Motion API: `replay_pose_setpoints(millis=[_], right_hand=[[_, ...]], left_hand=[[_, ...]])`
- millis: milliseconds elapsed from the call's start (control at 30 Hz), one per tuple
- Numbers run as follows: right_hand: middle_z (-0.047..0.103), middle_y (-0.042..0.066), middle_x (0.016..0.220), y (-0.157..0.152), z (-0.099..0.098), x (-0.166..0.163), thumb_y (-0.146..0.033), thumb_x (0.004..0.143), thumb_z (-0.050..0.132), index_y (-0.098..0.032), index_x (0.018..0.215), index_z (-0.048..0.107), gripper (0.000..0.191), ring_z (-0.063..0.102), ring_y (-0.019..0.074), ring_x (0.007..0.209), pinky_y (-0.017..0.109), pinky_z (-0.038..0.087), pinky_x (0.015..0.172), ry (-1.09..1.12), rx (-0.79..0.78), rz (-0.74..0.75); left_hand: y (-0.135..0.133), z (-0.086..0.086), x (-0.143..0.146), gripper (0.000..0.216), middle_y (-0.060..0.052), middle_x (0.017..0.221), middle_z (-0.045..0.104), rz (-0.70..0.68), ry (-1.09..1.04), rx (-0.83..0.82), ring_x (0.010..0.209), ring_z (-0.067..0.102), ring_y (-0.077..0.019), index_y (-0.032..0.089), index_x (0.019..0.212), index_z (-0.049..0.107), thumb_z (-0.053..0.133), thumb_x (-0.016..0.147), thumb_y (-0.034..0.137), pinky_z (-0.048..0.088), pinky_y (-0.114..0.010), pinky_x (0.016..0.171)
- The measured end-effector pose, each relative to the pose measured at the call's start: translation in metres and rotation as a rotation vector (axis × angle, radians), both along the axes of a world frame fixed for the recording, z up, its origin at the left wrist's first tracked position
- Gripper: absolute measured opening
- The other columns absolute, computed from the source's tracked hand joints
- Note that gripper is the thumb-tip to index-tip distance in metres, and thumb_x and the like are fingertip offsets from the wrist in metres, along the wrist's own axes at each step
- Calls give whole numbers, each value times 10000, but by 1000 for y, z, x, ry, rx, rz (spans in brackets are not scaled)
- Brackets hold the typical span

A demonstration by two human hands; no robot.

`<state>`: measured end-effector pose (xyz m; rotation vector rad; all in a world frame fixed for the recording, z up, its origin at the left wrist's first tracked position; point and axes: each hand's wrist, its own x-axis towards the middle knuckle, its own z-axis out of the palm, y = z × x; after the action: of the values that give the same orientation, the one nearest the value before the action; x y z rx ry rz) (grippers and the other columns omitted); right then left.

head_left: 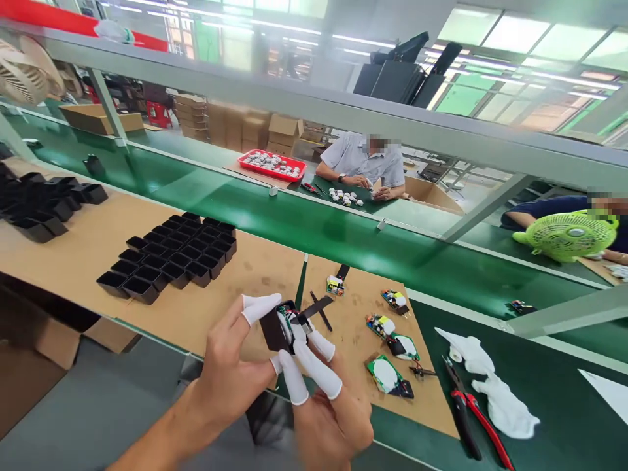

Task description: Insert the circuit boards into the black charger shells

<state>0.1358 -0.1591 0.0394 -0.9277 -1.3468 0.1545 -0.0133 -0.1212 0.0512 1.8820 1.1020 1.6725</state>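
Between my hands is a small black plastic case (273,332), its open end showing a circuit board (292,320) with wires and a white pad. My left hand (226,369), with white finger cots on the fingertips, grips the case from the left side. My right hand (333,405), also in finger cots, is closed at the board's end, fingertips pressed together there. A black strip (318,307) sticks out from the board to the upper right. How deep the board sits in the case is hidden by fingers.
Rows of black cases (171,252) stand on the cardboard (260,261) at left. Several circuit boards (385,373) lie at right. Red-handled pliers (464,405) and white cloth scraps (505,405) lie beyond. A green conveyor belt (333,235) runs behind; a co-worker (363,163) sits across.
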Motion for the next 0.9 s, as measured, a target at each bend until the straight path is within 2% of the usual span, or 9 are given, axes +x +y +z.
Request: replay_pose_setpoints(millis=[67,133,200,267,367,567,700,800,900], right_hand=[[920,62,1131,-14,-13,-9,-130,842,981,-320,1105,938,327,907,272,939,343,775,821,363,-153,60],[918,32,1009,-27,-27,-15,-290,836,1030,-302,1026,929,216,894,226,892,306,757,816,767,-368,162],[912,15,1029,-40,-41,-19,-442,849,1026,-302,1086,912,298,882,199,929,299,746,852,1103,-559,290],[907,12,1126,-52,-53,-23,-527,878,992,-305,1162,894,374,869,199,1039,317,736,929,1299,-673,393],[894,36,1204,-66,-63,-27,-546,923,949,-276,1187,882,384,850,225,1127,346,733,958,1394,-728,462],[894,29,1173,-77,-64,-24,-477,935,948,-273,1158,884,309,852,188,1033,290,733,873,1511,-726,452],[897,24,1105,-77,-66,-14,-534,885,978,-266,1042,895,321,850,161,990,236,725,880,1555,-752,500],[894,39,1131,-75,-71,-9,-565,888,964,-262,1061,893,356,849,186,1026,275,731,938,1509,-762,505],[886,52,1177,-73,-75,-8,-570,933,920,-266,1122,886,360,843,233,1142,361,724,1037,1445,-766,479]], left_hand=[[-23,-9,-8,672,-97,1297,791,20,-12,-74,1172,780,-298,284,1443,705,925,825,138,666,-421,1051],[-43,-17,-12,728,-103,1354,781,-24,-90,-240,1218,760,-306,285,1456,689,1002,801,234,642,-448,1109],[-59,-23,-12,714,-107,1386,776,-131,-206,-446,1251,755,-305,279,1440,691,1021,809,324,630,-451,1139],[-71,-28,-6,648,-107,1384,779,-229,-296,-594,1268,753,-307,271,1394,712,1009,831,389,626,-448,1145],[-81,-33,7,598,-93,1349,786,-271,-371,-677,1238,754,-296,275,1359,721,995,845,408,627,-430,1118],[-86,-33,28,690,-102,1345,793,-284,-452,-726,1243,756,-295,257,1376,697,1025,798,440,605,-421,1136],[-84,-34,36,729,-112,1370,789,-321,-425,-779,1290,744,-314,249,1398,703,1036,780,446,588,-434,1167],[-80,-36,40,697,-113,1368,787,-329,-412,-796,1300,737,-314,244,1387,706,1012,804,474,596,-437,1173],[-74,-38,43,649,-107,1299,811,-333,-424,-798,1226,763,-299,234,1334,720,996,813,506,619,-432,1142]])
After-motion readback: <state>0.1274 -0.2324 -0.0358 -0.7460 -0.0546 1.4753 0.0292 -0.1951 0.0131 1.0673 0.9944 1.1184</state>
